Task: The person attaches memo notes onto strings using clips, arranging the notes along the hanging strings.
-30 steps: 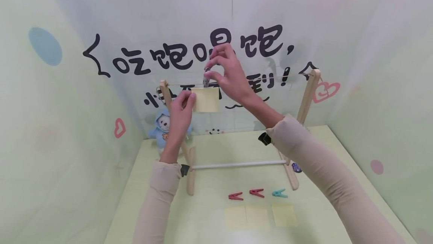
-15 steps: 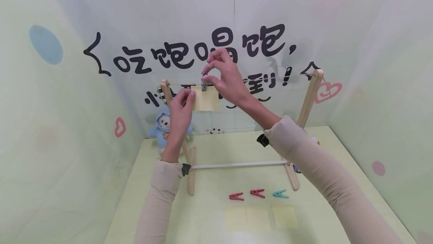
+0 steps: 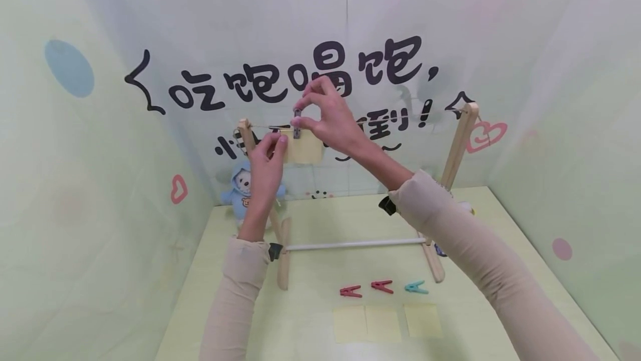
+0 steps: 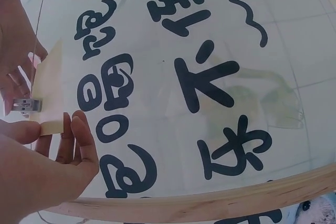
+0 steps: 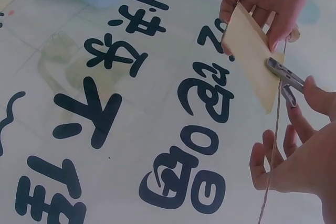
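Observation:
A yellow sticky note is held up at the string that runs between two wooden posts. My left hand pinches the note's left edge between thumb and fingers. With thumb and forefinger my right hand pinches a grey clothespin, whose lower end overlaps the note's top edge. In the right wrist view the clothespin straddles the note's edge beside the string, its handles spread between thumb and finger. The left wrist view shows the clothespin close to the left thumb.
On the table lie two red clothespins and a teal clothespin. Several yellow notes lie in front of them. A white rod joins the feet of the wooden frame. A blue plush toy sits behind the left post.
My right hand has lowered the grey clothespin and moved it slightly left, from above the note onto its top edge. The left hand stays nearly still with the note.

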### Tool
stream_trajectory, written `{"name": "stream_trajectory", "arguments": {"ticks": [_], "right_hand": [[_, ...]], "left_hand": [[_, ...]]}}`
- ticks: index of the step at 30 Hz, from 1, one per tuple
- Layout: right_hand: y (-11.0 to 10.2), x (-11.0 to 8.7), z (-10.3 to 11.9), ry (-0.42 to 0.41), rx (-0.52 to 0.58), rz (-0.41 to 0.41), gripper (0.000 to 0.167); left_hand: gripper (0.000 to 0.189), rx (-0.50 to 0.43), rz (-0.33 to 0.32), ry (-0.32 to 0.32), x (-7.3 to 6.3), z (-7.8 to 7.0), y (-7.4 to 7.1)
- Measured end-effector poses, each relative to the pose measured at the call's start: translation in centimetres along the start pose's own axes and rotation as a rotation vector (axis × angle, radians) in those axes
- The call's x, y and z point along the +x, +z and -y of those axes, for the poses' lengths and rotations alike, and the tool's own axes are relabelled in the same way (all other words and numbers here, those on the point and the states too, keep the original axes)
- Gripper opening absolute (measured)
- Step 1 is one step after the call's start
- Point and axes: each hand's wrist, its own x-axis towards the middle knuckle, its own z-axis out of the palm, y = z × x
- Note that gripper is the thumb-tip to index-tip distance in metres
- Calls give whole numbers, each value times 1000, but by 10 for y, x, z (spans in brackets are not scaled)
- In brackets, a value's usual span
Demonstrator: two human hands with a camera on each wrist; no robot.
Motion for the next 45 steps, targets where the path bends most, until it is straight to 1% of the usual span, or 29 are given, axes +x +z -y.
{"name": "stream_trajectory", "arguments": {"ticks": [3, 6, 9, 11, 14, 18, 22, 25, 28, 31, 35, 38, 40, 45], "right_hand": [[-2, 0, -2, 35, 0, 22, 26], [-5, -2, -5, 46, 3, 45, 32], [-8, -4, -7, 35, 5, 68, 40], [-12, -8, -9, 21, 5, 66, 43], [-19, -18, -12, -6, 8, 31, 38], [-33, -40, -17, -48, 15, -55, 28], [-46, -66, -26, -75, 37, -126, 24], [-53, -86, -33, -90, 38, -161, 23], [-60, -104, -41, -109, 17, -189, 21], [-66, -122, -47, -104, -1, -190, 20], [-67, -144, -58, -60, -17, -168, 19], [-65, -160, -68, -19, -6, -143, 19], [-62, -170, -76, 8, 2, -120, 20], [-52, -192, -93, 45, 6, -55, 19]], "left_hand": [[25, 6, 4, -12, -1, 1, 1], [25, 9, 6, -18, -1, 2, 2], [25, 16, 8, -19, -2, 4, 3], [25, 21, 6, -19, -2, 6, 3], [24, 14, 4, -26, -3, 8, 4], [24, 2, 20, -49, -4, 12, 6], [28, 23, 59, -71, -5, 15, 6], [31, 34, 81, -83, -6, 18, 5], [33, 35, 89, -83, -8, 22, 5], [33, 32, 91, -63, -9, 26, 4], [32, 4, 99, -54, -13, 32, 2], [31, -24, 107, -56, -17, 38, 0], [30, -41, 111, -58, -21, 42, -1], [31, -54, 151, -48, -36, 56, -3]]}}
